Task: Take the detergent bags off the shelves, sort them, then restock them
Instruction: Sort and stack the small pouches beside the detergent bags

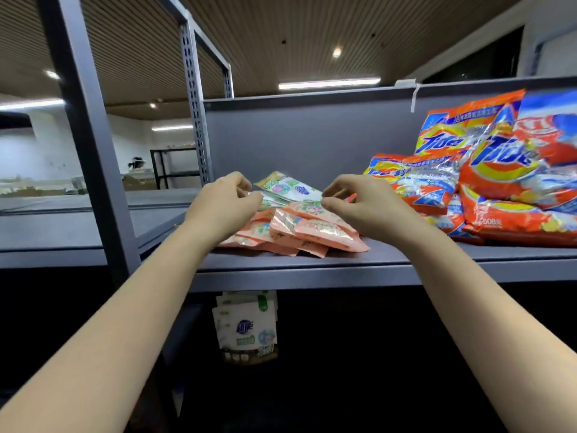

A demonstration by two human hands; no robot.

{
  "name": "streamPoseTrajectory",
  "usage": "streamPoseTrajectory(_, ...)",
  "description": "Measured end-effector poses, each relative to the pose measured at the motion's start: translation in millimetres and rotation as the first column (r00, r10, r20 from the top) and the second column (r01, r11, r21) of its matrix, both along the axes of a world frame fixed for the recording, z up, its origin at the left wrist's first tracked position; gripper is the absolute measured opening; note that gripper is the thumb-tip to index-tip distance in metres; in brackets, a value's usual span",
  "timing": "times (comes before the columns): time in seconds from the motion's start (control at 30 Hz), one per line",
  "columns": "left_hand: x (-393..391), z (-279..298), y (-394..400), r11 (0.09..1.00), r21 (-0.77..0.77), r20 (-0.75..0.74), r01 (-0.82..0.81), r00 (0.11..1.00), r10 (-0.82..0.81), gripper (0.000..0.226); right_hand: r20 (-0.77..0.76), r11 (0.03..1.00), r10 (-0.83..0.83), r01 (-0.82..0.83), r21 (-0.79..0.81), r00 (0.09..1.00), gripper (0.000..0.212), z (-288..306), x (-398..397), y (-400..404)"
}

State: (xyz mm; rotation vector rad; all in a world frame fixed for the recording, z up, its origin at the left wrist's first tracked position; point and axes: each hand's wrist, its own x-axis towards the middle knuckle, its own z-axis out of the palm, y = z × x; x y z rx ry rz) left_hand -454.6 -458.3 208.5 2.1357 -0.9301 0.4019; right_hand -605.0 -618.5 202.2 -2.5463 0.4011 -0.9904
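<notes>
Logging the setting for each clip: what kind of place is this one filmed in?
Probably a stockroom or mock shop: grey metal shelving with slotted uprights, orange Tide detergent bags piled beside pink packets, more racking in a bare room behind. Both hands reach over the packets.

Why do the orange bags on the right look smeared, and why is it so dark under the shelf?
Head view: the orange bags sit at the wide lens's edge, blurred and stretched; the pink packets near the middle are sharper. Ceiling lights light the shelf top, so the white bags below lie in its shadow.
</notes>
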Motion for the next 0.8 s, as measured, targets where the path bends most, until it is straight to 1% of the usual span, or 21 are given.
streamPoseTrajectory(0.13, 30.8, 23.1, -25.1, 0.996, 0.078, -0.038, 0.034, 0.999, -0.031, 0.035, -0.041, 0.997, -0.057, 0.059, 0.052, 0.998, 0.025, 18.3, 35.7, -21.3)
streamPoseTrajectory(0.2, 47.3, 31.2, -39.3, 0.995, 0.094, -0.07, 0.045, 0.997, -0.039, 0.034, -0.082, 0.993, -0.095, 0.1, 0.063, 0.992, 0.027, 25.0, 55.4, -31.3)
streamPoseTrajectory(0.3, 68.6, 39.0, -59.4, 0.987, 0.156, -0.086, 0.048, 0.996, -0.035, 0.034, -0.142, 0.978, -0.174, 0.188, 0.086, 0.974, 0.026, 31.6, 83.5, -50.7)
streamPoseTrajectory(0.37, 81.3, 40.4, -71.6, 0.981, 0.182, -0.101, 0.064, 0.994, -0.046, 0.031, -0.184, 0.963, -0.216, 0.241, 0.122, 0.959, 0.027, 33.7, 100.7, -66.2)
streamPoseTrajectory(0.5, 114.6, 31.8, -96.3, 0.946, 0.322, -0.087, 0.045, 0.996, -0.018, 0.019, -0.338, 0.929, -0.222, 0.304, 0.213, 0.915, 0.034, 30.1, 128.3, -88.7)
streamPoseTrajectory(0.6, 140.2, 22.7, -111.1, 0.907, 0.419, -0.102, 0.045, 0.995, -0.002, 0.019, -0.48, 0.905, -0.207, 0.353, 0.239, 0.853, 0.043, 22.9, 142.4, -95.6)
streamPoseTrajectory(0.67, 151.5, 17.5, -118.5, 0.891, 0.451, -0.118, 0.058, 0.993, -0.005, 0.023, -0.531, 0.889, -0.227, 0.397, 0.229, 0.816, 0.056, 18.8, 150.2, -94.7)
streamPoseTrajectory(0.73, 162.2, 13.6, -125.2, 0.888, 0.457, -0.128, 0.047, 0.992, 0.013, 0.02, -0.54, 0.871, -0.244, 0.427, 0.244, 0.806, 0.062, 18.1, 157.9, -91.1)
streamPoseTrajectory(0.8, 172.3, 10.8, -128.6, 0.884, 0.467, -0.117, 0.019, 0.992, 0.04, 0.018, -0.508, 0.839, -0.237, 0.438, 0.322, 0.828, 0.057, 18.0, 169.2, -91.2)
